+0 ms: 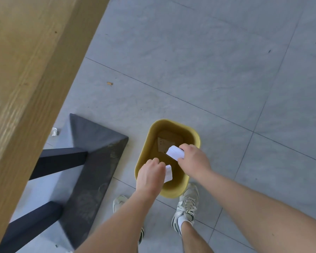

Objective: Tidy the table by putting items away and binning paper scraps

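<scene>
On grey floor tiles (208,61), at frame centre: one mustard-yellow waste bin (164,121), upright, mouth open to the camera. Hands, two, both over the bin mouth. Left hand (150,177), at the bin's 7 o'clock, fingers curled round small white paper scrap (168,173), which hangs inside the rim line. Right hand (194,159), at the bin's 3 o'clock, pinches larger white paper scrap (175,152), a folded or stacked piece held above the bin's middle. Paper in hand: two pieces. Paper already at the bin's bottom: one flat marked sheet (162,143), seen dimly. Shoes, two: left sneaker (119,201) at the bin's 7 o'clock, mostly behind the forearm; right sneaker (187,203) at 6 o'clock, toe touching or just beside the bin wall. Wooden table (26,70), one, filling the frame from 8 to 12 o'clock. Dark table base (97,152), one, beside the bin at 9 o'clock. Loose floor litter, two bits: orange fragment (109,83) at 11 o'clock; crumpled silvery wad (54,132) against the base.
</scene>
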Motion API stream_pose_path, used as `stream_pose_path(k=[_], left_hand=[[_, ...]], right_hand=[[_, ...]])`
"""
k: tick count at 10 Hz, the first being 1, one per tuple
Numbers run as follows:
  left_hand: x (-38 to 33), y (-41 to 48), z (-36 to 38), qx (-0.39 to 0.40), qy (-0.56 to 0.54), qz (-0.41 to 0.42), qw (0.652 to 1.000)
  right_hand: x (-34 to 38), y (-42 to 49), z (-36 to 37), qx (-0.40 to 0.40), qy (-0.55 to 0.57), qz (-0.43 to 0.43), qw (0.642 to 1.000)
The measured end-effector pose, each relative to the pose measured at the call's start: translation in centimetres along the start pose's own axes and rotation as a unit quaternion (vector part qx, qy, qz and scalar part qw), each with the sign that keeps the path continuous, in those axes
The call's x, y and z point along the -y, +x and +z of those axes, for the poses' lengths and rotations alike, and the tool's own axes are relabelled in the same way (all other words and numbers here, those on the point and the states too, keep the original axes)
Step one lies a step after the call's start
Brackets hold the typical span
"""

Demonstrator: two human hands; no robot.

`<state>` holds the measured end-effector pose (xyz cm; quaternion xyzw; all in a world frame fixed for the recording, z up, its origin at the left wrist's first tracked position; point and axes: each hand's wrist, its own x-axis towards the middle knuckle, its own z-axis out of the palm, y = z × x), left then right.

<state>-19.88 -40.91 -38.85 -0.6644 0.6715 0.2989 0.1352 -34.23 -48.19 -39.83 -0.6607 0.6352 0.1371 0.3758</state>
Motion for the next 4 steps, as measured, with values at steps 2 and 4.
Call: stream_pose_path(k=[2, 4], left_hand=[[0.6, 0.2, 0.5, -0.078, -0.061, -0.043, 0.994], [1.0, -1.2, -0.1, -0.111, -0.077, -0.072, 0.988]], right_hand=[[-0.2, 0.2, 1.2, 0.004, 0.000, -0.015, 1.000], [0.1, -0.8, 0.4, -0.033, 0.029, -0.021, 0.999]])
